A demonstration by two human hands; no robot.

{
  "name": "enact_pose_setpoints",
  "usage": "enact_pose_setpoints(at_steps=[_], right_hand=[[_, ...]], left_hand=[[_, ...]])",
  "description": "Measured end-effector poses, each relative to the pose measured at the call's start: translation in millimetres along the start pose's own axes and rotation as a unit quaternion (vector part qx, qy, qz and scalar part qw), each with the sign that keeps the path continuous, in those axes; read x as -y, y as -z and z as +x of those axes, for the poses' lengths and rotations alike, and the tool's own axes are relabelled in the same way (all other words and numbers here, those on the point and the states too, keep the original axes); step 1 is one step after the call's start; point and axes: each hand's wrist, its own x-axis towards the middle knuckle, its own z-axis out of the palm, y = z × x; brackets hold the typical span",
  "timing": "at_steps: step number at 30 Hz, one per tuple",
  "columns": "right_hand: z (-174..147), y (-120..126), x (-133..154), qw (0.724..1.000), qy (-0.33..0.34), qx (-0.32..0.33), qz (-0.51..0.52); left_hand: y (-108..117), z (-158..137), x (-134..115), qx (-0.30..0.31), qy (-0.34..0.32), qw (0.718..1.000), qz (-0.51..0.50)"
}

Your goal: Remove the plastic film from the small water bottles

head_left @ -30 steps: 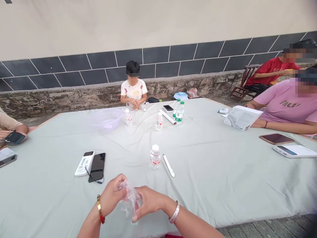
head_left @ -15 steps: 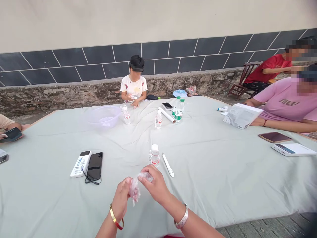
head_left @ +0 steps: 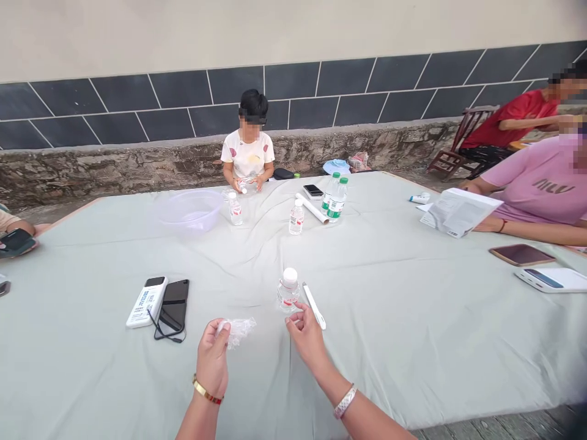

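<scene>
Crumpled clear plastic film (head_left: pixel 241 330) is pinched between the thumb and fingers of my left hand (head_left: pixel 214 354), its loose end sticking out to the right. My right hand (head_left: pixel 306 333) appears empty, thumb and index finger apart, just in front of a small clear bottle (head_left: pixel 288 293) with a white cap and a red-and-white label. Whether a fingertip touches the bottle, I cannot tell. Right beside that bottle and hand lies a slim white pen-like tool (head_left: pixel 314 307).
To the left lie a white power bank (head_left: pixel 147 302) and a black phone (head_left: pixel 173 308). Farther back are a translucent purple basin (head_left: pixel 191 211), more bottles (head_left: pixel 296 217) and a white roll (head_left: pixel 312 208). People sit around the cloth-covered table (head_left: pixel 389 318); one at right holds a booklet (head_left: pixel 458 211).
My hands have moved apart. The right one has let go of the plastic film and shifted right toward the bottle, while the left keeps the film. The person across now has both hands around a bottle.
</scene>
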Motion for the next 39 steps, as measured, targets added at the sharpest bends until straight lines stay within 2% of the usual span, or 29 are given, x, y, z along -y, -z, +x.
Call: enact_pose_setpoints(at_steps=[2,4,9,14,19,21,23,26,29,31,33,35,37,39], right_hand=[[18,0,-19,0.998,-0.023,-0.049,-0.028],[33,-4,-27,0.997,-0.011,-0.048,-0.059],[84,-26,-13,0.99,-0.044,-0.019,-0.131],[175,-59,-2,0.989,-0.089,-0.042,-0.112],[276,-83,3,0.991,-0.102,-0.074,-0.049],[308,-88,4,0.99,-0.102,-0.089,-0.029],[326,-90,4,0.988,-0.111,-0.1,-0.027],[317,-93,2,0.986,-0.119,-0.108,-0.038],[267,-97,-3,0.991,-0.094,-0.087,-0.047],[228,-100,-7,0.996,-0.033,-0.036,-0.073],[197,-104,-9,0.992,0.039,0.035,-0.117],[182,-105,-9,0.981,0.08,0.081,-0.158],[179,-105,-7,0.974,0.091,0.091,-0.187],[181,-105,-5,0.97,0.095,0.086,-0.208]], left_hand=[[5,6,2,-0.01,0.006,1.0,-0.004],[8,11,3,-0.012,0.01,1.0,0.0],[10,19,5,-0.022,0.01,0.999,0.035],[16,33,9,-0.029,0.006,0.995,0.094],[19,64,4,-0.036,0.023,0.987,0.156],[17,79,-2,-0.034,0.02,0.985,0.166],[12,96,-8,-0.032,0.008,0.985,0.17],[1,126,-20,-0.036,-0.021,0.984,0.172],[-8,164,-37,-0.053,-0.045,0.989,0.13],[-13,194,-53,-0.071,-0.056,0.993,0.081],[-18,227,-74,-0.099,-0.081,0.991,0.049],[-23,262,-101,-0.14,-0.12,0.982,0.038],[-29,295,-131,-0.177,-0.149,0.972,0.044],[-36,323,-161,-0.177,-0.144,0.97,0.079]])
